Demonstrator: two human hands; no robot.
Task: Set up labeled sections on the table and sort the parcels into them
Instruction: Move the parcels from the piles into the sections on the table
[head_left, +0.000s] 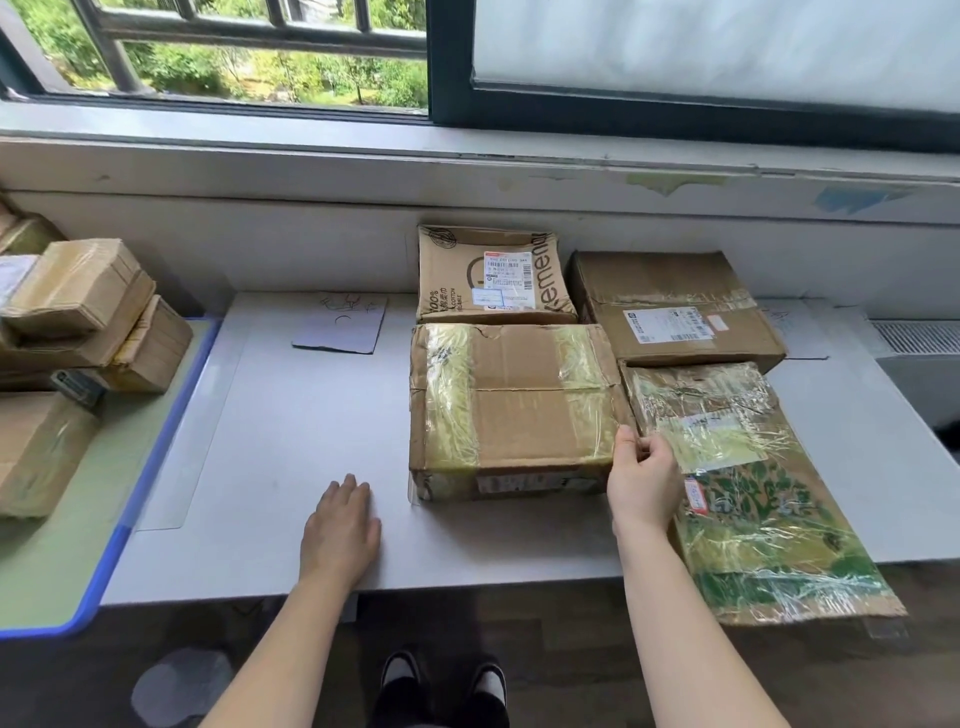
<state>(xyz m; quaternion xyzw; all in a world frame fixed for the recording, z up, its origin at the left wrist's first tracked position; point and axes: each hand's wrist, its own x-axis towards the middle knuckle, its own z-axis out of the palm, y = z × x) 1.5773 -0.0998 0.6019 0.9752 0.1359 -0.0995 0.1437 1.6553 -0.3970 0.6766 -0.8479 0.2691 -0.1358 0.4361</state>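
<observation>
Four parcels lie in a two-by-two block on the right half of the white table (291, 441). Back row: one printed cotton box (457, 280) bearing a white shipping label, and one plain box (670, 291) to its right. Front row: one taped box (519, 410) and, just beside it on the right, one flat green parcel (769, 519) whose near end overhangs the table edge.

Two cards are in view. One card (340, 325) with handwritten marks lies alone at the back left of the table. A second card (795, 327) shows only partly behind the plain box.

Your left hand (340, 525) rests flat on bare tabletop, fingers straight, holding nothing, near the taped box but apart from it. Your right hand (644, 478) pinches the near right corner of the taped box, thumb on top, fingers curled into the seam beside the green parcel.

One pile (78, 332) of further parcels sits on the side table (52, 571) at left; their number cannot be told.
</observation>
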